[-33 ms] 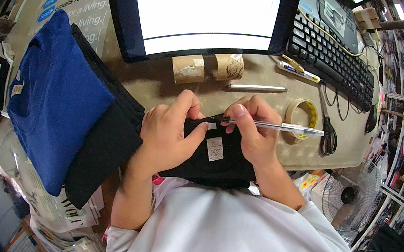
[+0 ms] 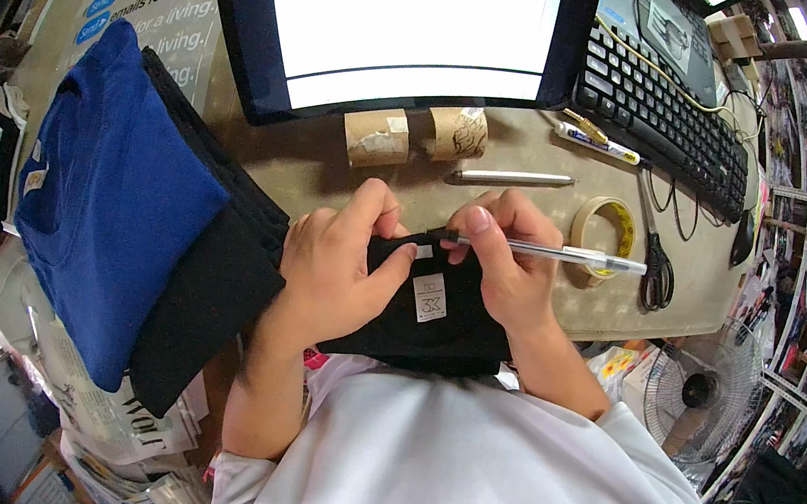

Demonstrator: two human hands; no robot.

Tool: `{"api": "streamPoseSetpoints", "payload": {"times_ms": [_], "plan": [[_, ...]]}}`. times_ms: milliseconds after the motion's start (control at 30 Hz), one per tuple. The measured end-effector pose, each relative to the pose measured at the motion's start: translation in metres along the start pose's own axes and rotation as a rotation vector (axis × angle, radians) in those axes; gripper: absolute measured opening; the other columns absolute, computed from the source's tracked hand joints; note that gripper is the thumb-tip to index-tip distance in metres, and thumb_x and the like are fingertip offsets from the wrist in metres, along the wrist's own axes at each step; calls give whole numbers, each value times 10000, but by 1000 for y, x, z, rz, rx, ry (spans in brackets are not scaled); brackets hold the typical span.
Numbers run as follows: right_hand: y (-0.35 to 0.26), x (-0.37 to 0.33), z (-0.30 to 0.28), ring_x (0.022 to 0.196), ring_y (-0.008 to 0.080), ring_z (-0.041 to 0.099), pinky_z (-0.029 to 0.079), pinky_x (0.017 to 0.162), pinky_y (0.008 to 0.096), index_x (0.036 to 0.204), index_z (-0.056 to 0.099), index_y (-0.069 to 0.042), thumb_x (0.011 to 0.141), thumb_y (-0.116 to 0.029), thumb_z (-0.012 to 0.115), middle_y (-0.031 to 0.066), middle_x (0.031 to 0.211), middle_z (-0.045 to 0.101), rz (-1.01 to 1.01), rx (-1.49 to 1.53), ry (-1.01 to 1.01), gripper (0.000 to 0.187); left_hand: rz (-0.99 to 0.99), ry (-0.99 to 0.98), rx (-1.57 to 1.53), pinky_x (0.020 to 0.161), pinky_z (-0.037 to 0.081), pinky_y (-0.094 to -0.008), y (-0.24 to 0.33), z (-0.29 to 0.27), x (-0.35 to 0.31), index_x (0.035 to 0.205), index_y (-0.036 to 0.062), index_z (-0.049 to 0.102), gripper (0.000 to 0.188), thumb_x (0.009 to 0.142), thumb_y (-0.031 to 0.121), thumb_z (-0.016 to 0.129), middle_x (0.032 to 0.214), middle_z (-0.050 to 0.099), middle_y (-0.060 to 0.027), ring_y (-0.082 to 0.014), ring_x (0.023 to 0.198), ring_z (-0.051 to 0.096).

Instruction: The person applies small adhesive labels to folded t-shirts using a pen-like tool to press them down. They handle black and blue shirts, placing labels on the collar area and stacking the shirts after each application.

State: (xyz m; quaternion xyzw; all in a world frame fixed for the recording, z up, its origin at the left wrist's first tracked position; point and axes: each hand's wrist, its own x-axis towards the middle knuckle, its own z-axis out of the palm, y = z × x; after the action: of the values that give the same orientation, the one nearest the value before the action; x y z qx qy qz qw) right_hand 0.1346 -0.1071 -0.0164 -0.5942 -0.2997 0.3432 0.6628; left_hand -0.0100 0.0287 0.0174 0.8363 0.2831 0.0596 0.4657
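Note:
A folded black garment point(image 2: 380, 320), a shirt by its collar, lies at the table's front edge against my body. It has a small white neck tag and a larger white printed label point(image 2: 431, 299) below. My left hand point(image 2: 336, 264) pinches the garment's collar edge between thumb and fingers, beside the small tag. My right hand point(image 2: 518, 261) is closed round a clear-barrelled pen point(image 2: 574, 256). The pen lies nearly level, its dark end at the collar close to my left thumb. Whether my right fingers also grip cloth is hidden.
Left stands a pile of folded shirts, a blue one point(image 2: 129, 188) on top. Ahead are a monitor point(image 2: 400, 116), two cardboard rolls point(image 2: 375, 138) and a silver pen point(image 2: 513, 178). To the right are a tape roll point(image 2: 583, 224), scissors point(image 2: 660, 273), a keyboard point(image 2: 662, 113) and a fan point(image 2: 699, 389).

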Motion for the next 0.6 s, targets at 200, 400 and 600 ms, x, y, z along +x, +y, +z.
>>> {"api": "streamPoseSetpoints", "payload": {"times_ms": [200, 400, 600], "plan": [[-6, 10, 22, 759, 114, 662, 518, 642, 246, 897, 623, 13, 882, -3, 711, 87, 800, 704, -98, 90, 105, 90, 79, 90, -46, 582, 443, -427, -11, 4, 2, 902, 97, 506, 276, 756, 136, 736, 693, 592, -73, -317, 612, 622], [-10, 5, 9, 670, 105, 630, 486, 572, 256, 778, 596, 6, 884, -23, 709, 98, 739, 695, -122, -41, -56, 158, 83, 94, -155, 619, 467, -425, -14, 8, 2, 897, 77, 491, 285, 753, 113, 736, 713, 621, -99, -335, 700, 659], [0, 2, 10, 477, 112, 530, 397, 451, 279, 681, 543, -14, 891, -110, 704, 93, 598, 629, -190, -344, 69, 282, 96, 84, -114, 628, 474, -420, -13, 6, 3, 886, 71, 466, 282, 762, 97, 718, 733, 657, -117, -341, 694, 659]]}}
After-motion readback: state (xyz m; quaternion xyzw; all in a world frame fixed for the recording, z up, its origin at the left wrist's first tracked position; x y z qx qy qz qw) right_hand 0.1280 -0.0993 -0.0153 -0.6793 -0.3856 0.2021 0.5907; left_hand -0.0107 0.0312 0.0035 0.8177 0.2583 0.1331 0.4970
